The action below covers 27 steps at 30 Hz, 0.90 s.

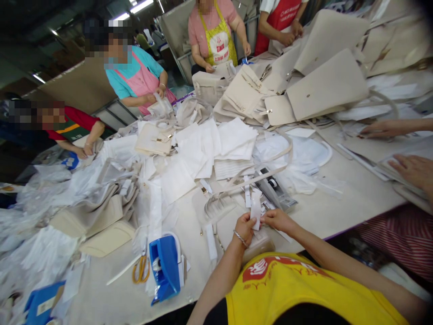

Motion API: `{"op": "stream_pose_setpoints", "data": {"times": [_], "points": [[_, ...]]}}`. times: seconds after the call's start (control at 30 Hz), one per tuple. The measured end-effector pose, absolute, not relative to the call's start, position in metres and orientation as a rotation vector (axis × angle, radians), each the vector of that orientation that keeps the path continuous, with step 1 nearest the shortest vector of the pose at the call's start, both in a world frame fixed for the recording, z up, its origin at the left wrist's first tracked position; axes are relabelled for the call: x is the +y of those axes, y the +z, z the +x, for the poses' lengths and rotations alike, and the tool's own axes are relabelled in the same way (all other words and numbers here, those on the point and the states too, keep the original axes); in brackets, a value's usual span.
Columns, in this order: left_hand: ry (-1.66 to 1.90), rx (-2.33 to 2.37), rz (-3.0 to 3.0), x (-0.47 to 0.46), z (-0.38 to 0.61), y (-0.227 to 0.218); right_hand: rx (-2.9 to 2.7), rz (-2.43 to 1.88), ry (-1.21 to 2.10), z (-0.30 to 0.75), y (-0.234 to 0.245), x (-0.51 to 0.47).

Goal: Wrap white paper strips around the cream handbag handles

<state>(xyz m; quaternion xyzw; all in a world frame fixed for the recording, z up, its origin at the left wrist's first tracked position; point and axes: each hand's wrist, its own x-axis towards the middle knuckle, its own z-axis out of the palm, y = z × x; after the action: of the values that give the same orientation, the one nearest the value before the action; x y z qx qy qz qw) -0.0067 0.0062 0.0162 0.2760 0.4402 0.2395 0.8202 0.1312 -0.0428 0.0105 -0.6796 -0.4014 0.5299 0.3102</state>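
My left hand (pixel 244 228), with a metal bangle on its wrist, and my right hand (pixel 275 220) meet over a beige handbag (pixel 260 243). Between their fingers stands a narrow white paper tag (pixel 256 210); both hands appear to pinch it. The bag lies on the table, its body partly hidden by my hands and forearms. Its pale handles (pixel 219 207) curve out to the left of my hands. A long beige strap (pixel 257 178) runs across the table above them.
A blue tape dispenser (pixel 165 268) and orange-handled scissors (pixel 140 269) lie to my left. Stacked white sheets (pixel 235 144), plastic wrap and more beige bags cover the long table (pixel 355 198). Several aproned co-workers stand around it, and another person's hands (pixel 411 169) rest at the right.
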Motion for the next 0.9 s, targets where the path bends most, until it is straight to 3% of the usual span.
{"op": "stream_pose_setpoints", "data": {"times": [0.17,0.5,0.7,0.9], "points": [[0.521,0.955,0.578,0.007,-0.007,0.017,-1.007,-1.622,1.556,0.136,0.013,-0.046],[0.422,0.754,0.571,0.010,-0.014,0.032,-1.181,-1.470,1.461,0.136,0.014,-0.038],[0.316,0.678,0.542,0.011,-0.015,0.038,-1.251,-1.629,1.257,0.118,0.012,-0.030],[0.483,0.796,0.448,0.010,-0.016,0.024,-1.218,-2.008,1.041,0.121,0.005,-0.024]]}}
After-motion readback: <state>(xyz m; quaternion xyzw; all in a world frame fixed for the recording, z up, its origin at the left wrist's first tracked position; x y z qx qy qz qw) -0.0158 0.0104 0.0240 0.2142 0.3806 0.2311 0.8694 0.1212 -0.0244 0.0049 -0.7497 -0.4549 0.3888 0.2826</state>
